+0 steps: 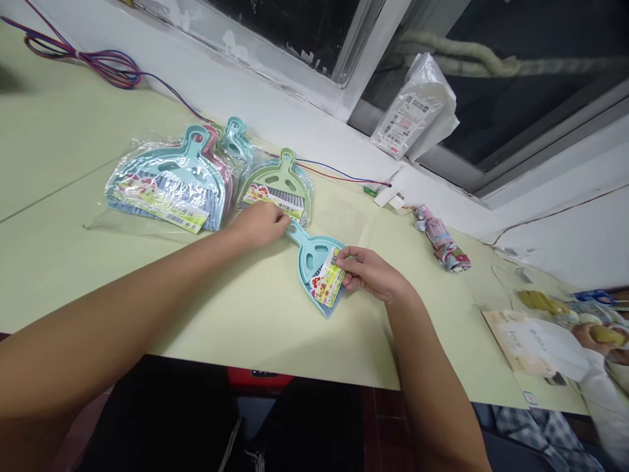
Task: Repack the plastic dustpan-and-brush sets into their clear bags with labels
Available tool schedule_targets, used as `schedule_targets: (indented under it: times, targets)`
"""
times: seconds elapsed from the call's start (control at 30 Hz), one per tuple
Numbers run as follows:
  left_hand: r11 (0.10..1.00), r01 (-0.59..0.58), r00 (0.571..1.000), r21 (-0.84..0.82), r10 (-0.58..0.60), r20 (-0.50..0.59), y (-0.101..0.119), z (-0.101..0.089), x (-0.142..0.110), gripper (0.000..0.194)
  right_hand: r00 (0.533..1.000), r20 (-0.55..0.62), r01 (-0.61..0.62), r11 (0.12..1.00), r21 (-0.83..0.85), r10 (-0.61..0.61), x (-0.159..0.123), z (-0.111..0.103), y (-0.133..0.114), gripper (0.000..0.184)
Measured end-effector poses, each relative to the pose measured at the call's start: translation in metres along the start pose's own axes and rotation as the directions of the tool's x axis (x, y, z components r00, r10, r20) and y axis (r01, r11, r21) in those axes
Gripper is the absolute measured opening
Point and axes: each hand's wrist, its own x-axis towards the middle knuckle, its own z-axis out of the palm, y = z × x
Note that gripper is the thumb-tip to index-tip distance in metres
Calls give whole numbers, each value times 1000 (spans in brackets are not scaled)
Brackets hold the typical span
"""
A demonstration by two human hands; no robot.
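Note:
A small light-blue dustpan (307, 244) is tilted in front of me, with a brush and a printed label card (324, 286) lying in its pan. My left hand (261, 226) is closed around the end of its handle. With thumb and fingers, my right hand (369, 270) pinches the card's upper right edge. Just behind my left hand lies a green dustpan set (287, 172) in clear plastic. Left of it is a stack of bagged dustpan sets, a blue one (174, 164) on top and pink behind. Another blue dustpan (236, 139) lies farther back.
A coiled red-and-blue cable (111, 69) runs along the wall. A white plastic-wrapped packet (413, 111) leans on the window ledge. A folded patterned umbrella-like bundle (442, 239) lies to the right. At far right, another person's hands hold something yellow near a cardboard box (511, 341).

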Motion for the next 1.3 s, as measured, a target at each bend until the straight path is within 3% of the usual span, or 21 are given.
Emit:
schedule_targets:
  times: [0.13, 0.33, 0.7, 1.3]
  targets:
    - [1000, 8, 1000, -3, -8, 0, 0, 0, 0, 38, 999, 25, 28, 998, 54, -29, 1, -2, 1, 15]
    - [1000, -5, 1000, 3, 5, 3, 1, 0, 0, 38, 994, -101, -44, 994, -102, 33, 5, 5, 2, 6]
    - [1000, 21, 1000, 17, -21, 22, 2, -2, -1, 39, 969, -244, -31, 963, -266, -37, 0, 16, 1, 15]
    - [999, 19, 999, 26, -20, 28, 3, -2, -1, 40, 949, -314, -67, 969, -236, -11, 3, 18, -2, 13]
